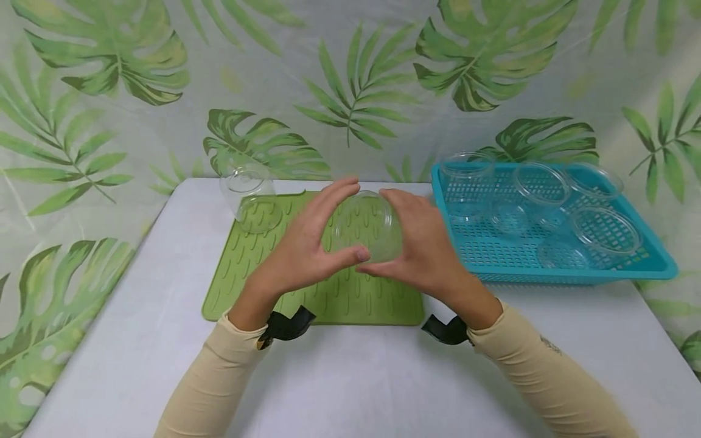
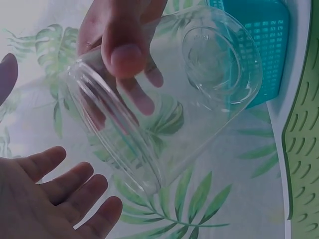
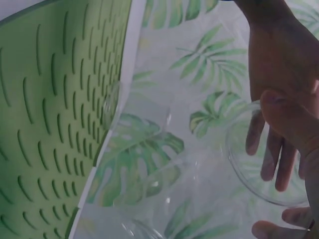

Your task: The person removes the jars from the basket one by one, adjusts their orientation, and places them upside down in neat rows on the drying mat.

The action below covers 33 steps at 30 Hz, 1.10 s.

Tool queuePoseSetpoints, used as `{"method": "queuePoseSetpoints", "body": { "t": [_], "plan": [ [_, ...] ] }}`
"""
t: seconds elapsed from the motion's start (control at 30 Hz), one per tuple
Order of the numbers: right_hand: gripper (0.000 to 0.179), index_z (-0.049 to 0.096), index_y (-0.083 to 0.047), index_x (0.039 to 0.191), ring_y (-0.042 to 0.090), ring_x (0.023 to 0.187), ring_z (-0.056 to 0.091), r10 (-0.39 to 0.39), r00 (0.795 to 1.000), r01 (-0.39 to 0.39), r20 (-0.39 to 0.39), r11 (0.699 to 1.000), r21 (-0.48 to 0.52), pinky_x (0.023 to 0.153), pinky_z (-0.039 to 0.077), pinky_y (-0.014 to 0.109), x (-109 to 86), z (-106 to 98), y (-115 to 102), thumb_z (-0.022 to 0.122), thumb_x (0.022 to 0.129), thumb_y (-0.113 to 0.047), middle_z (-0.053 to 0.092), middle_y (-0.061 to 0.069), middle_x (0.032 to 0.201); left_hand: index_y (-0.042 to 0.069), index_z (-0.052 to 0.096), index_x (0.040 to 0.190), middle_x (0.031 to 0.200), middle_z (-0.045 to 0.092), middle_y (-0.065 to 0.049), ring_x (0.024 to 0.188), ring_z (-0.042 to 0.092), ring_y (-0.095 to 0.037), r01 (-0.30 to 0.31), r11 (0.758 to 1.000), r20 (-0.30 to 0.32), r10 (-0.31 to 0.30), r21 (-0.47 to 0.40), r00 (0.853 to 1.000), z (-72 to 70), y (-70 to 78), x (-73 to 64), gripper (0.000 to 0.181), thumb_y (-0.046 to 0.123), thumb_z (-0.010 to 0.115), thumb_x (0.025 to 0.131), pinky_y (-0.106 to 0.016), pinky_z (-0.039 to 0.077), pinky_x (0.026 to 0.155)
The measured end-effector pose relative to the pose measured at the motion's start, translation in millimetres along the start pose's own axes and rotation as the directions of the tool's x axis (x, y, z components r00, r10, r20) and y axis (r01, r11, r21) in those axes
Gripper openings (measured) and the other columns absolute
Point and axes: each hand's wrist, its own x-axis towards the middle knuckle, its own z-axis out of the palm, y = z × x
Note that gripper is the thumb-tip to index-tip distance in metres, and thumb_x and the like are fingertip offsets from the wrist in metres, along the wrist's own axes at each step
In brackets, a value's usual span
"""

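Observation:
A clear, wide-rimmed cup (image 1: 364, 222) is held up between my two hands above the green ribbed mat (image 1: 350, 304). My right hand (image 1: 429, 243) grips its side; in the left wrist view that hand's thumb and fingers curl round the tilted cup (image 2: 184, 134). On the other side is my left hand (image 1: 298, 249), its fingers spread and loosely bent; the left wrist view shows these fingers (image 2: 75, 189) apart from the rim. Another clear cup (image 1: 257, 213) stands upside down on the mat's back left corner.
A turquoise perforated basket (image 1: 547, 277) sits at the right, holding several clear cups (image 1: 605, 231) with their rims up. The table has a white cover (image 1: 361, 377). Behind it hangs a leaf-patterned cloth (image 1: 263, 73).

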Motion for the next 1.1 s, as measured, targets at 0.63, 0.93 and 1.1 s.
{"method": "queuePoseSetpoints", "body": {
  "t": [0.63, 0.93, 1.1],
  "plan": [
    [0.099, 0.049, -0.001, 0.14, 0.039, 0.122, 0.053, -0.058, 0.993, 0.051, -0.099, 0.996, -0.074, 0.093, 0.045, 0.055, -10.0, 12.3, -8.8, 0.079, 0.069, -0.063, 0.058, 0.019, 0.135, 0.012, 0.029, 0.156, 0.161, 0.033, -0.006, 0.151, 0.029, -0.024, 0.048, 0.994, 0.111, -0.059, 0.101, 0.992, 6.9, -8.3, -1.0, 0.098, 0.04, 0.082, 0.079, -0.048, 0.028, 0.123],
    [0.103, 0.05, -0.001, 0.139, 0.037, 0.121, 0.053, -0.062, 0.994, 0.055, -0.088, 0.995, -0.083, 0.089, 0.045, 0.051, -11.0, 13.1, -10.0, 0.086, 0.062, -0.059, 0.058, 0.019, 0.134, 0.009, 0.031, 0.155, 0.159, 0.036, -0.009, 0.148, 0.034, -0.026, 0.031, 0.994, 0.107, -0.042, 0.104, 0.993, 5.9, -8.4, -3.7, 0.097, 0.038, 0.082, 0.079, -0.049, 0.031, 0.122],
    [0.106, 0.05, 0.0, 0.137, 0.037, 0.118, 0.054, -0.072, 0.994, 0.064, -0.086, 0.994, -0.089, 0.084, 0.045, 0.049, -12.5, 13.6, -9.9, 0.09, 0.056, -0.056, 0.059, 0.019, 0.133, 0.009, 0.029, 0.155, 0.158, 0.036, -0.009, 0.148, 0.035, -0.026, 0.01, 0.993, 0.135, -0.026, 0.12, 0.99, 4.0, -9.7, -5.0, 0.1, 0.037, 0.084, 0.077, -0.049, 0.031, 0.121]
  ]
}}
